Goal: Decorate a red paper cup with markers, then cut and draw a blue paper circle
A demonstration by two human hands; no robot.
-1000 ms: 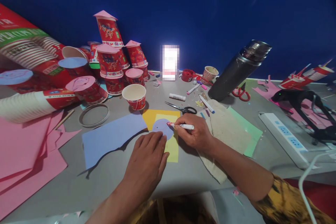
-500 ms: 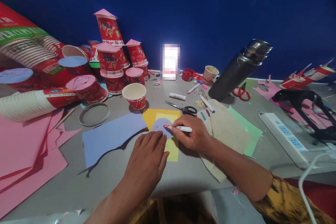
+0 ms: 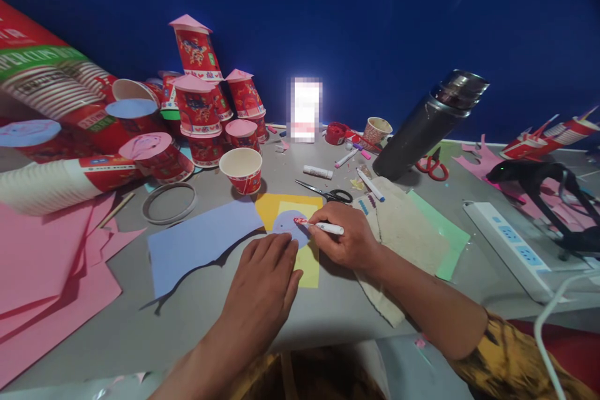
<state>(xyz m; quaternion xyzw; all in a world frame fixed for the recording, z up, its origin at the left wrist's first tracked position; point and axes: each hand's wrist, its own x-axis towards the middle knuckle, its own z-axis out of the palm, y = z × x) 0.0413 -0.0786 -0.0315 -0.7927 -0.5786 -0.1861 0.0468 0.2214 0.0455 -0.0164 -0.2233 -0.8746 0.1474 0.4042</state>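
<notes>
A small round piece of light purple paper [image 3: 282, 223] lies on yellow paper [image 3: 309, 272]. My left hand [image 3: 265, 275] rests flat with its fingertips on the lower edge of the round paper, fingers stretched out. A white marker [image 3: 330, 228] is pinched in my right hand [image 3: 349, 234]; its red tip is at the round paper, where a short red mark shows. Left of the round piece is a larger blue-purple sheet [image 3: 201, 247] with a cut edge. Black-handled scissors [image 3: 335, 194] lie just beyond my right hand.
Red paper cups with pink tops [image 3: 199, 106] stand stacked at the back left. An open paper cup [image 3: 246, 181] and a tape ring [image 3: 169, 203] sit nearer. On the right are a beige cloth [image 3: 407, 231], a dark thermos [image 3: 422, 131] and a power strip [image 3: 506, 247].
The red mark on the round paper looks bigger, and the marker tip has shifted very slightly. My left hand has stayed in place.
</notes>
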